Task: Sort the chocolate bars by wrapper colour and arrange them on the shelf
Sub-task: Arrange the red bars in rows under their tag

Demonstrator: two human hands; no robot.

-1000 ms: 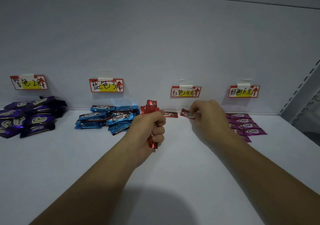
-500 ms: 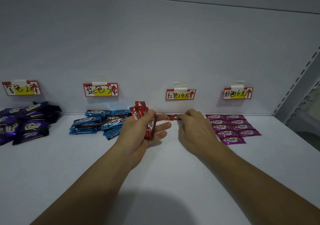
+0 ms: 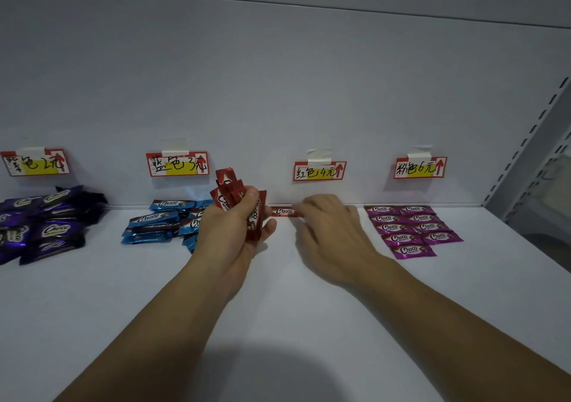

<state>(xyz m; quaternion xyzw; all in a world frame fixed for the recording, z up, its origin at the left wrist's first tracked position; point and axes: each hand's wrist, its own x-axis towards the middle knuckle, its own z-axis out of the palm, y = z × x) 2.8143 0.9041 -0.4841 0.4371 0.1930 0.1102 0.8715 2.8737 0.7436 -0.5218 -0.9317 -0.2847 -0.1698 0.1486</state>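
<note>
Here, purple bars (image 3: 46, 225), blue bars (image 3: 154, 217) and pink bars (image 3: 411, 231) lie alongside; the left hand (image 3: 231, 234) clutches a red bundle (image 3: 228, 190), partly hiding the blue bars; the right hand (image 3: 330, 231), fingers relaxed, touches one red bar (image 3: 282, 211) at the back of the shelf (image 3: 278, 315).

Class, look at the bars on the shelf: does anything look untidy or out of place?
The purple bars and blue bars lie in loose, overlapping heaps, unlike the pink bars, laid flat in neat rows.
</note>
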